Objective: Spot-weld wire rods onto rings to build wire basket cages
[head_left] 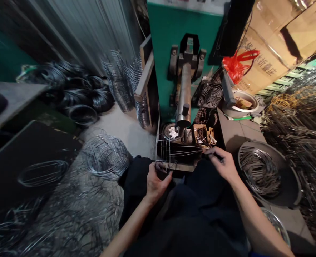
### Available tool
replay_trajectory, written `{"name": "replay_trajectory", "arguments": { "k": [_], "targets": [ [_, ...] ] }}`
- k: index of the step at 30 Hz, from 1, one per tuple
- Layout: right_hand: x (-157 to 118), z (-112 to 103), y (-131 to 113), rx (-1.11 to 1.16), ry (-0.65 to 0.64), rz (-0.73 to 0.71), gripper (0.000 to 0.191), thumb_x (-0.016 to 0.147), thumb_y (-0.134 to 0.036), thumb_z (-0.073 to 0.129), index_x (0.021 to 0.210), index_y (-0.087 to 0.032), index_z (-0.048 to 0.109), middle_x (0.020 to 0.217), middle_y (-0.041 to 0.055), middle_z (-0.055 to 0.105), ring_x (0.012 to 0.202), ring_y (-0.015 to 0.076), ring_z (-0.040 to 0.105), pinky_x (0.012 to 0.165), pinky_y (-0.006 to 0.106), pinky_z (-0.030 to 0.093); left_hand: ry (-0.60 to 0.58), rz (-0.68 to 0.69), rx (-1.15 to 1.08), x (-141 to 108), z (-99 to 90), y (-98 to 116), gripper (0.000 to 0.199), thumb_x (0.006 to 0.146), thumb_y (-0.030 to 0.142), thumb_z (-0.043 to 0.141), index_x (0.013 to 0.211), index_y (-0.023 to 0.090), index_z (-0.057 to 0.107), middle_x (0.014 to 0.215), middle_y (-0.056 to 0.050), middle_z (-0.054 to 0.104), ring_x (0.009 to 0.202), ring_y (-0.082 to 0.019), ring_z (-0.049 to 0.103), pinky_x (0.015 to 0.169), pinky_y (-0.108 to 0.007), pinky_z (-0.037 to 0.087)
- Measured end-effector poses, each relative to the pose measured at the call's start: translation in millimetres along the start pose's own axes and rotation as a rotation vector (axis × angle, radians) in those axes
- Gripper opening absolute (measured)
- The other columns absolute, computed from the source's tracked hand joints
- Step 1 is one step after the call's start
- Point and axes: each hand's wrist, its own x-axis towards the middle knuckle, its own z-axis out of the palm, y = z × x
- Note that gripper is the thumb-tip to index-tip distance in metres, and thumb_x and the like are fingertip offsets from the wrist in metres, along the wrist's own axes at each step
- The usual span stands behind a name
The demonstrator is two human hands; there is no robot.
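Note:
My left hand [158,182] is closed on the near end of a small metal wire frame [169,151], whose thin bars stand upright above the fingers. From the frame, several long thin wires [186,151] run right and draw together at my right hand [223,163]. The right fingers are pinched at the tips of these wires. Whether the wires are joined to the frame or separate, I cannot tell. Both hands are above my lap, just below the round metal arm [184,96] of a green machine [160,43].
Under the arm is an open tray with small cardboard boxes [201,134] and a round dish [165,132]. On the right stands a basin [290,178] of bent wires [258,171]. At left are a wire coil pile [105,157], stacked rings [119,85] and floor scraps [85,210].

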Motion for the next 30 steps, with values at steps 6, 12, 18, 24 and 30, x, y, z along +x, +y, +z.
{"name": "replay_trajectory", "arguments": {
  "k": [6,12,18,24,30],
  "targets": [
    [30.0,35.6,-13.8,-0.244,-0.121,-0.297,0.021,0.100,-0.023,0.053,0.108,-0.024,0.073,0.107,0.0052,0.077,0.127,0.0271,0.058,0.105,0.045,0.042,0.021,0.023,0.053,3.2,-5.3,-2.3,0.037,0.078,0.035,0.077,0.097,0.021,0.048,0.084,0.001,0.055,0.070,-0.016,0.061,0.070,-0.029,0.052],
    [34.8,59.6,-0.7,-0.405,-0.152,-0.336,0.026,0.100,-0.016,0.052,0.119,-0.024,0.069,0.113,0.0058,0.076,0.128,0.0284,0.058,0.110,0.054,0.031,0.028,-0.021,0.051,6.3,-7.8,-3.1,0.039,0.077,0.036,0.077,0.098,0.021,0.048,0.087,-0.001,0.059,0.076,-0.017,0.062,0.071,-0.029,0.052],
    [39.4,63.4,-7.1,-0.391,-0.073,-0.394,0.024,0.100,-0.017,0.054,0.115,-0.026,0.071,0.108,0.0051,0.077,0.121,0.0251,0.063,0.108,0.048,0.030,0.034,-0.068,0.013,7.5,-4.9,-6.3,0.040,0.077,0.036,0.078,0.097,0.022,0.047,0.085,0.000,0.058,0.073,-0.016,0.061,0.070,-0.028,0.052],
    [52.3,59.0,-16.1,-0.293,-0.034,-0.453,0.017,0.101,-0.022,0.056,0.107,-0.025,0.072,0.102,0.0031,0.078,0.114,0.0234,0.066,0.105,0.044,0.030,0.063,-0.079,-0.060,12.5,-2.0,-11.9,0.042,0.075,0.037,0.079,0.098,0.021,0.048,0.085,0.000,0.058,0.070,-0.015,0.061,0.067,-0.026,0.052],
    [60.5,62.0,-16.0,-0.282,-0.033,-0.453,0.016,0.100,-0.023,0.058,0.106,-0.027,0.073,0.102,0.0028,0.078,0.116,0.0233,0.065,0.106,0.045,0.027,0.094,-0.060,-0.074,20.8,-4.8,-10.0,0.043,0.075,0.039,0.081,0.099,0.021,0.050,0.087,-0.001,0.060,0.072,-0.016,0.062,0.069,-0.027,0.053]
  ]
}}
